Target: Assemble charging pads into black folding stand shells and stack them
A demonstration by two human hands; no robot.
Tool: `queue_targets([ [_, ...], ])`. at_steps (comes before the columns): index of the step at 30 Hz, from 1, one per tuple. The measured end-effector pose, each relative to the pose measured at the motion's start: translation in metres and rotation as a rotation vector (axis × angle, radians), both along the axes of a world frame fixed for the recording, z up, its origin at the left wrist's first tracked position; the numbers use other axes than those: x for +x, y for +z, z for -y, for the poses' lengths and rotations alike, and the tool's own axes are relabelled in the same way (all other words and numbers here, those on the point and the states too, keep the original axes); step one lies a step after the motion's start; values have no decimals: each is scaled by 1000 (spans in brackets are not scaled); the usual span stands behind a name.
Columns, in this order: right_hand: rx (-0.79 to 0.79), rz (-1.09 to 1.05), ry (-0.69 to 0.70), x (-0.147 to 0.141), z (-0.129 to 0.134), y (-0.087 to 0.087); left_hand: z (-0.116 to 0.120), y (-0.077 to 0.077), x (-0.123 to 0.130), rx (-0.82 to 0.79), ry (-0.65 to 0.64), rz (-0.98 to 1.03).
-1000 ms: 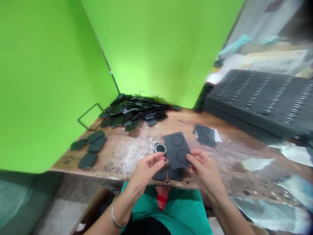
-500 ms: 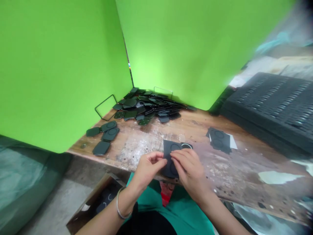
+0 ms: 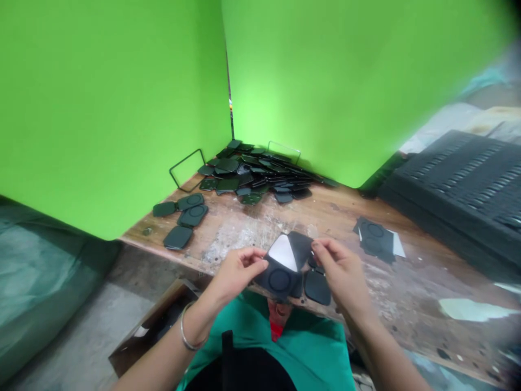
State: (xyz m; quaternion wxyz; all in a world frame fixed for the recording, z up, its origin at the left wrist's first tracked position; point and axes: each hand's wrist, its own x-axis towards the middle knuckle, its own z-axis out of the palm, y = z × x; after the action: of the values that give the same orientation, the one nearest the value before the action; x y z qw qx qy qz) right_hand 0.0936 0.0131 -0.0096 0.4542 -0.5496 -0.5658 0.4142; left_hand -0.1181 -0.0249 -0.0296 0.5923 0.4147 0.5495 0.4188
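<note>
My left hand [image 3: 241, 271] pinches the left edge of a thin black sheet [image 3: 279, 281] with a ring outline on it. A corner of that sheet is lifted and folded over by my right hand [image 3: 340, 266], thumb and fingertips pressed together on it. A white patch [image 3: 284, 252] shows between the folded flap and the rest. Close beside, under my right hand, lies a black rounded-square pad [image 3: 317, 288] at the table's front edge. Its upper part is partly hidden by my fingers.
Black pads are heaped [image 3: 252, 174] in the back corner against green panels [image 3: 309, 92]. Several more pads [image 3: 178, 237] lie at left. Black ring-marked sheets [image 3: 376, 241] lie to the right, near a large black slotted case [image 3: 459, 179]. An open cardboard box [image 3: 138, 347] stands below left.
My right hand has moved right and up, lifting a corner of the black sheet and uncovering the white patch. My left hand keeps its pinch. The view has shifted slightly.
</note>
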Motion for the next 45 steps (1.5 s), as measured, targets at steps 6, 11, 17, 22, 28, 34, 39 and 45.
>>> queue_targets([
  [6, 50, -229, -240, 25, -18, -9, -10, -18, -43, 72, 181, -278],
  [11, 134, -8, -190, 20, -5, -2, -4, -10, -51, 321, 336, -795],
  [17, 551, 229, 65, -6, 21, -13, -1, 10, -19, 411, 133, -800],
  [22, 687, 293, 163, -10, 29, -17, -12, -2, -18, 424, 140, -1011],
  [28, 688, 271, 221, -5, 34, -15, -9, 2, -9, 355, 117, -714],
  [34, 635, 351, 351, 1, 41, -22, -9, 8, 14, 176, -46, -152],
  [39, 433, 457, 210, 19, 41, -28, -10, 11, 25, 313, -15, -476],
  [45, 390, 348, 148, 45, 23, -20, -9, 17, 49, 404, -187, -498],
])
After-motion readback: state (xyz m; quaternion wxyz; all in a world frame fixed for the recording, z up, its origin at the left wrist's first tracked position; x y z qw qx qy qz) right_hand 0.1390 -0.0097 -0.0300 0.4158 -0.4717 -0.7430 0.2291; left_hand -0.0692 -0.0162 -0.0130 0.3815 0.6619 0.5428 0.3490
